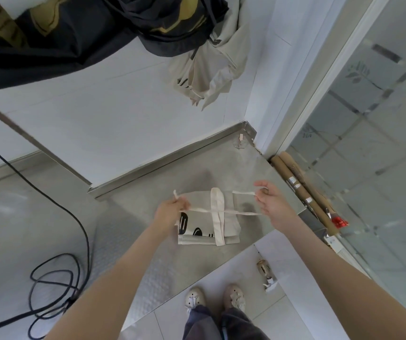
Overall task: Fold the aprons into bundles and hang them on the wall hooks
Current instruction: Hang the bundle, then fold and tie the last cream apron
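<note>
I see the left hand point(171, 212) and right hand point(272, 202) apart, each pinching the thin cream fabric tie point(237, 212). It crosses the folded beige cloth apron point(200, 202) between them, probably to bind it

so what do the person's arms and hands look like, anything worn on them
Both arms are bare along all that shows, no sleeves. The left hand and right hand are bare too: no gloves, and no watch, bracelet or ring that I can make out.
</note>
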Motion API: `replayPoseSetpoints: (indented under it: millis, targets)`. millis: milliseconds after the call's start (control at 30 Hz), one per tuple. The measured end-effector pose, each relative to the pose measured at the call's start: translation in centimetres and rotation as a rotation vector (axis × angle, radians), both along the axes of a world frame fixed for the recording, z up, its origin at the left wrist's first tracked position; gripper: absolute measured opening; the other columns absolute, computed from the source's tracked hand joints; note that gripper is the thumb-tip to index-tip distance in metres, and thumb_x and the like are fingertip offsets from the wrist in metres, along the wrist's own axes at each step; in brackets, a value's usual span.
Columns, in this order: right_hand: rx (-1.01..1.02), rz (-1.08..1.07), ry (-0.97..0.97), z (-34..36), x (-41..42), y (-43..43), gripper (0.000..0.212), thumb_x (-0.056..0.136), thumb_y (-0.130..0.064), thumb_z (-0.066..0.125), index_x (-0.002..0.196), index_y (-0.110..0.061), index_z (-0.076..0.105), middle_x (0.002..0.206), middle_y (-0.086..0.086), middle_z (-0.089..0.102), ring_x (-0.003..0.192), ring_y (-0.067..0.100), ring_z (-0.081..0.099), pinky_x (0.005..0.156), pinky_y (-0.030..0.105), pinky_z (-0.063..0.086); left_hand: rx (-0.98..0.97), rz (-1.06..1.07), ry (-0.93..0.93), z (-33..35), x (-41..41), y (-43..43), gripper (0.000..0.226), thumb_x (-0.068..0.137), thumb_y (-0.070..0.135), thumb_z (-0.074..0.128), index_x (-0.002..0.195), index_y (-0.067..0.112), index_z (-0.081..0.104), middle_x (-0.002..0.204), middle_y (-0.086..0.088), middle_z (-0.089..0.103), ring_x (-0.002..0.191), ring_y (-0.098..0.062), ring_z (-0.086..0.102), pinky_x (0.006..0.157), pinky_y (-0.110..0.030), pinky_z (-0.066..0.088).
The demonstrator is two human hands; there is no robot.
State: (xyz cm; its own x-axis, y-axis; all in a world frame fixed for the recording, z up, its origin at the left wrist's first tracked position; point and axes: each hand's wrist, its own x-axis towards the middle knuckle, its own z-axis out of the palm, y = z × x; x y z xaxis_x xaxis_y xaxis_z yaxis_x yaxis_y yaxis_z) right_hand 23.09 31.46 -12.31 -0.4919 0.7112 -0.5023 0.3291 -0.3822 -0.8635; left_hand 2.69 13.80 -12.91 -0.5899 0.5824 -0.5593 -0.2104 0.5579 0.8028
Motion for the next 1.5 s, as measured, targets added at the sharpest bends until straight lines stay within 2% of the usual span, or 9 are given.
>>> replayPoseSetpoints:
  millis: [200,367,433,700,867,967,1100,1367,1500]
  targets:
    - [0.409,0.521,-0.394,-2.2,2.2,1.0,0.020,0.092,-0.031,0.061,0.111,-0.032,0.064,0.106,-0.015,0.063,0.098,0.004,0.055,0.088,0.028,0.042,-0.106,0.012,0.002,-1.8,-1.2,-1.1,0.047,0.103,0.019,0.040,0.059,0.008,0.050,0.054,-0.005,0.050,0.050,-0.014,0.041,0.049,-0.021,0.032]
    - [0.567,0.733,-0.611,-2.8,1.5,0.4,0.023,0.092,-0.028,0.059,0.069,-0.030,0.059,0.059,-0.006,0.049,0.068,0.017,0.051,0.054,0.017,0.031,-0.193,0.054,-0.029,-2.6,-1.5,-1.0,0.044,0.102,0.015,0.039,0.060,0.006,0.050,0.054,-0.008,0.055,0.048,-0.016,0.046,0.045,-0.019,0.038]
    - [0.567,0.673,-0.577,-3.2,1.8,0.4,0.033,0.093,-0.021,0.055,0.062,-0.032,0.054,0.061,-0.011,0.049,0.075,0.018,0.049,0.059,0.017,0.032,-0.233,0.081,-0.041,-2.7,-1.7,-1.3,0.044,0.101,0.015,0.040,0.059,0.005,0.051,0.049,-0.005,0.055,0.047,-0.017,0.046,0.046,-0.022,0.037]
    - [0.827,0.674,-0.597,-3.1,0.8,-1.2,0.027,0.094,-0.022,0.054,0.072,-0.025,0.069,0.138,-0.011,0.038,0.135,0.017,0.020,0.102,0.026,0.008,0.053,-0.115,-0.027,0.8,0.5,0.5,0.040,0.102,0.019,0.042,0.068,0.010,0.063,0.057,0.001,0.056,0.055,-0.014,0.047,0.050,-0.016,0.038]
    - [0.242,0.484,0.081,-0.6,-1.6,-4.2,0.023,0.096,-0.009,0.053,0.082,-0.010,0.071,0.117,-0.005,0.061,0.118,-0.007,0.045,0.102,0.012,0.027,0.354,-0.381,-0.159,3.7,3.1,3.1,0.030,0.100,0.022,0.045,0.089,0.013,0.071,0.077,-0.004,0.066,0.069,-0.012,0.055,0.071,-0.022,0.046]
    - [-0.050,0.254,0.328,-1.7,-2.9,-5.3,0.022,0.098,-0.018,0.051,0.087,-0.014,0.070,0.090,0.002,0.066,0.100,0.012,0.059,0.097,0.026,0.040,0.486,-0.312,-0.307,3.9,4.0,4.4,0.029,0.093,0.028,0.048,0.096,0.010,0.071,0.082,-0.017,0.063,0.065,-0.016,0.053,0.067,-0.021,0.045]
    - [-0.272,-0.044,0.581,-3.6,-3.4,-4.8,0.023,0.092,-0.021,0.054,0.073,-0.009,0.060,0.075,0.007,0.057,0.085,0.025,0.057,0.089,0.031,0.043,0.570,0.032,-0.386,2.7,4.0,5.2,0.034,0.103,0.020,0.034,0.102,0.005,0.064,0.096,-0.004,0.072,0.068,-0.009,0.062,0.067,-0.019,0.049]
    - [-0.436,-0.400,0.665,-5.2,-1.7,-3.5,0.028,0.091,-0.016,0.049,0.066,-0.006,0.058,0.063,0.004,0.052,0.064,0.017,0.058,0.082,0.031,0.057,0.435,0.607,-0.400,-2.9,2.8,1.4,0.040,0.105,0.020,0.035,0.090,-0.005,0.062,0.100,-0.022,0.067,0.102,-0.027,0.066,0.088,-0.022,0.054]
    - [-0.202,-0.093,0.341,-4.9,-1.9,-4.4,0.033,0.101,-0.015,0.041,0.080,-0.005,0.065,0.059,0.000,0.044,0.059,0.013,0.046,0.076,0.025,0.046,0.446,0.496,-0.351,-2.4,2.6,1.3,0.038,0.105,0.019,0.035,0.091,-0.005,0.062,0.096,-0.020,0.069,0.099,-0.027,0.068,0.088,-0.026,0.055]
